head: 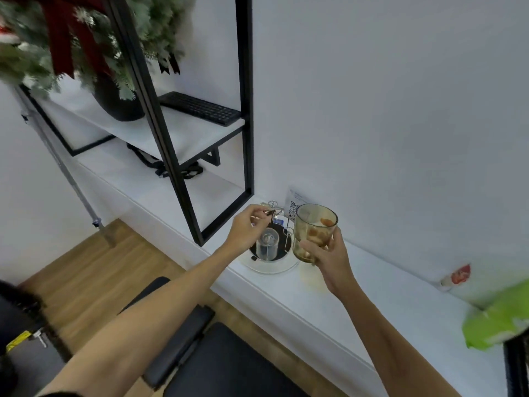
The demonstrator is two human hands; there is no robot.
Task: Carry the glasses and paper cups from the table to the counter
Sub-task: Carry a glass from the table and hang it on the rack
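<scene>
My right hand [329,253] grips an amber-tinted glass [313,232] by its lower side and holds it upright above the white counter [372,305]. My left hand [247,227] reaches over a round cup holder [270,257] on the counter, its fingers curled around the thin wire handle [272,212] at the top. A small clear glass [267,246] hangs inverted on one of the holder's prongs, just under my left hand.
A black metal shelf frame [183,156] stands left of the holder, with a keyboard [200,108] and a potted tree [86,41]. A QR-code sign [294,204] leans on the wall. A green packet [498,325] lies at the right. A black chair [217,362] sits below.
</scene>
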